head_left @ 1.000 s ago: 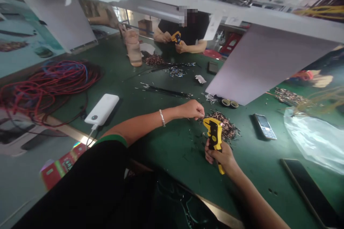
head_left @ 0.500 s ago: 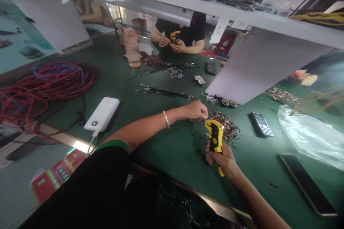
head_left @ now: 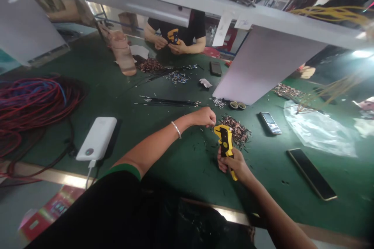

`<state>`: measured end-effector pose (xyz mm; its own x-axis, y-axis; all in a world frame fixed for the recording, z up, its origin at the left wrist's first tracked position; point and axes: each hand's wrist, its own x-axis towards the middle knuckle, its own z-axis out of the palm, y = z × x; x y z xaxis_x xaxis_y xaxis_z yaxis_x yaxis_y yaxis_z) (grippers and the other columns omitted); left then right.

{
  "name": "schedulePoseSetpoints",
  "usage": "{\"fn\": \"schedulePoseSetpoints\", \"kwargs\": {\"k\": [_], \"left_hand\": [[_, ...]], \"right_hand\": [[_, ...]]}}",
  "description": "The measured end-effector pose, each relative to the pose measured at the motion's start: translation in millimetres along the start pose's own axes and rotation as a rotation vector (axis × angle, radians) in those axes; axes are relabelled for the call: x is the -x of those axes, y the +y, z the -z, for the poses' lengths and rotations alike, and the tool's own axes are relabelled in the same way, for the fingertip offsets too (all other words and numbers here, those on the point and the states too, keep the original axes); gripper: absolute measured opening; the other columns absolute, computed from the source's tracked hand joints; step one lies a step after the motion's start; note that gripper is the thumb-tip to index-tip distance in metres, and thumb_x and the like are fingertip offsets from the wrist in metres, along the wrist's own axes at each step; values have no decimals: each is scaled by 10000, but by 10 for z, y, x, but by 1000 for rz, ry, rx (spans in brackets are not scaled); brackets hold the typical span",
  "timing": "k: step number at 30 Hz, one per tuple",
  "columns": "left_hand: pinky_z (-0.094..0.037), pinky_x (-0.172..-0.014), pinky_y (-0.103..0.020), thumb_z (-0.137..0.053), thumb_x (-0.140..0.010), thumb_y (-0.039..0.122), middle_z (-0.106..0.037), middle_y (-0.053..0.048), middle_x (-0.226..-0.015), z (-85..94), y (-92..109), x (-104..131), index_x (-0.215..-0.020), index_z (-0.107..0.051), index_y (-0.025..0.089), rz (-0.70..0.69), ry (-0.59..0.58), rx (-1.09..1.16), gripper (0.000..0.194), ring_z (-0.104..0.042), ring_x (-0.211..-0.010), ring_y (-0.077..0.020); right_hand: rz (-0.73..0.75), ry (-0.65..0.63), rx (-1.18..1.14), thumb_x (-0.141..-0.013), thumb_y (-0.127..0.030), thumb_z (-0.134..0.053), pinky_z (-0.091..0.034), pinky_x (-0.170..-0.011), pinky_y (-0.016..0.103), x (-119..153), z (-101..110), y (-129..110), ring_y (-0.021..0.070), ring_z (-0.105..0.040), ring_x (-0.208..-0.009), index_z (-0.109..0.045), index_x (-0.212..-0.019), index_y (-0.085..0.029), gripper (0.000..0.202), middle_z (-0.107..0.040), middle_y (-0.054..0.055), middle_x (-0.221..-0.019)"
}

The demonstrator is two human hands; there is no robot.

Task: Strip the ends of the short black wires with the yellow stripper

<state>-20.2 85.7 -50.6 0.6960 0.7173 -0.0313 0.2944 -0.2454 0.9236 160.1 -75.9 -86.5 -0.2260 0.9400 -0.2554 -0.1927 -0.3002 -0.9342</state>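
Observation:
My right hand (head_left: 233, 163) is wrapped around the handles of a yellow and black wire stripper (head_left: 225, 140), its head pointing up and away from me. Just left of the tool's jaws, my left hand (head_left: 207, 116) is closed in a pinch; whatever lies between its fingertips is too small to make out. Behind and to the right of the stripper lies a heap of short dark and coppery scraps (head_left: 238, 130). Beyond my left hand, a bundle of thin black wires (head_left: 169, 102) with bright ends stretches across the green table (head_left: 175, 163).
A white power bank (head_left: 97, 138) and coiled red and blue cables (head_left: 35, 105) lie at left. On the right are a keypad phone (head_left: 270, 123), a smartphone (head_left: 311, 173) and a plastic bag (head_left: 318, 132). A shelf panel (head_left: 263, 62) stands ahead; a co-worker (head_left: 178, 41) sits opposite.
The whole view has swung right, so things on the table sit further left. My hands keep nearly the same pose, with the left still close to the stripper's jaws.

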Motion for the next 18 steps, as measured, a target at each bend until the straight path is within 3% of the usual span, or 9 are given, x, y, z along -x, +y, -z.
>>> {"fn": "schedulePoseSetpoints", "kwargs": {"k": [8, 18], "left_hand": [[-314, -496, -201, -601, -644, 169, -547, 35, -433, -35, -4, 41, -620, -682, 117, 22, 17, 52, 99, -451, -431, -67], [-290, -490, -199, -587, -681, 225, -556, 32, -476, -10, 101, 60, -688, -685, 110, 72, 5, -43, 151, -421, -448, -59]], "right_hand": [[-12, -9, -104, -596, -110, -608, -343, -326, 197, -22, -4, -30, 56, -404, -357, -506, -800, -180, 238, -542, -59, -576], [-32, -52, -191, -545, -84, -575, -343, -290, 186, -102, 42, -24, 57, -402, -319, -494, -762, -183, 252, -545, -71, -525]]}}
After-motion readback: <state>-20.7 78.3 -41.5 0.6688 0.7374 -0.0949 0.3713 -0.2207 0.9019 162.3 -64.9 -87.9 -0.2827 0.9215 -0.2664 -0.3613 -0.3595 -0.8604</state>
